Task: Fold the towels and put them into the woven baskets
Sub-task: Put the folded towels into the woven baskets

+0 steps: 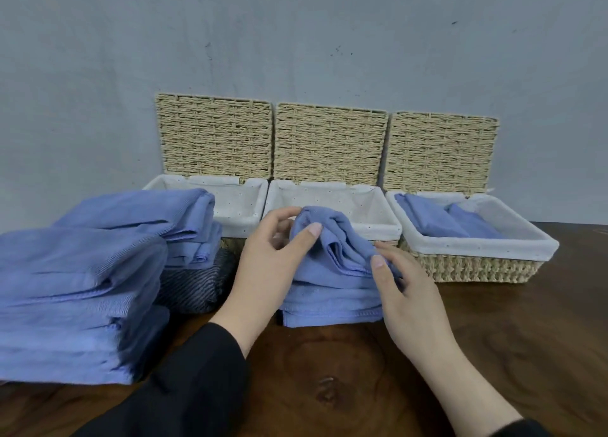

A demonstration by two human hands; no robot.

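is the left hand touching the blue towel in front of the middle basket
Touching. The head view shows the left hand pinching the raised fold of the blue towel, thumb pressed on the cloth.

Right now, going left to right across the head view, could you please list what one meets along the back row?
Left basket → middle basket → right basket, which holds folded blue towels.

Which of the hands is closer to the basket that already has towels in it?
Right. The right hand sits just in front of that basket; the left hand is farther over, gripping the blue towel.
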